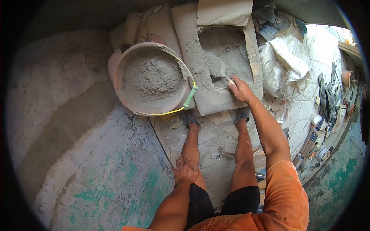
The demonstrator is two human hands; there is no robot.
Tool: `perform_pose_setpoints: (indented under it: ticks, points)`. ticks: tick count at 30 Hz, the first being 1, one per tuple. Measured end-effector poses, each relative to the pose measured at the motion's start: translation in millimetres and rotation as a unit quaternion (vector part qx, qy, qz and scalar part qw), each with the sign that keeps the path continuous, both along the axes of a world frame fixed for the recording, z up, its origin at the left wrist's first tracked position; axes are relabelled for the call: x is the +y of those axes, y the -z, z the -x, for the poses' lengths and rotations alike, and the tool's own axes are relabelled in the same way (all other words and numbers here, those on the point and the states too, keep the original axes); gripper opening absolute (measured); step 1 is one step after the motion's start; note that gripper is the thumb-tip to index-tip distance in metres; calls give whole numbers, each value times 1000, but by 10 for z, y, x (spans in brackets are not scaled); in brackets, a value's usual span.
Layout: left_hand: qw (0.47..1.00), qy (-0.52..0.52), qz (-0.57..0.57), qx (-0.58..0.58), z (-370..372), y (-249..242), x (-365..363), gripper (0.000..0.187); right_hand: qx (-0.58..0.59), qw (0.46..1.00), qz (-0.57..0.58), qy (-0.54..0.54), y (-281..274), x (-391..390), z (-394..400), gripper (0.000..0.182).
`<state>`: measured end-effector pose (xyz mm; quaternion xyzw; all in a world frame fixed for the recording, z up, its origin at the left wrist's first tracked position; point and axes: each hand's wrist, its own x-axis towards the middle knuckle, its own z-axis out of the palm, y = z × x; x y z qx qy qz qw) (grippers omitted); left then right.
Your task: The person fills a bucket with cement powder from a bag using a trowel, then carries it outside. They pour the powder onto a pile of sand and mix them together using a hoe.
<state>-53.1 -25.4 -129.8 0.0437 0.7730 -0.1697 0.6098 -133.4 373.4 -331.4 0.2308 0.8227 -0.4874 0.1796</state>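
My right hand (241,90) is closed around the handle of a trowel (222,69). The trowel's blade dips into grey cement powder (227,46) inside a torn-open paper cement bag (192,65); powder hides part of the blade. Left of the bag stands a round bucket (122,94) partly filled with clumpy grey powder (152,75). Its yellow wire handle with a green grip (190,97) hangs along the right rim. My left hand (185,171) rests on my left knee, fingers spread, holding nothing.
A crumpled white sack (285,65) lies right of the cement bag. Farther right, black plastic bags (330,98), a clay-coloured pot (347,78) and assorted tools and boxes line the wall. A paint-stained wall (111,173) rises at left. My feet stand close to the bag.
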Motion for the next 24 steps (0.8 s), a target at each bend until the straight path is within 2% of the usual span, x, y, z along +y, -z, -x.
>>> perform_pose_setpoints:
  ticks: [4,5,6,10,16,18,19,21,24]
  points:
    - [1000,-15,-3,6,-45,8,-79,80,50,996,-55,55,-45,118,-89,39]
    - [1000,-14,-7,8,-58,10,-104,79,69,991,-107,43,-107,140,-96,39]
    - [1000,-15,-10,10,-77,16,-117,79,71,991,-106,35,-216,131,-65,39]
    - [999,-31,-17,22,-88,13,-182,77,104,988,-95,63,-921,-120,166,38]
    - [998,-41,-42,38,-145,36,-225,76,193,975,-89,62,-1853,-936,506,48]
    - [995,-42,-57,65,-155,11,-238,76,219,970,-105,2,-1963,-1134,613,54]
    - [995,-43,-54,67,-122,-8,-222,76,184,977,-105,-8,-2050,-1192,679,54]
    - [999,-45,-18,3,-48,-43,-167,77,200,972,-122,18,-1968,-1199,711,53]
    - [998,-58,-32,10,-86,-45,-199,75,210,957,-187,67,-1686,-883,707,48]
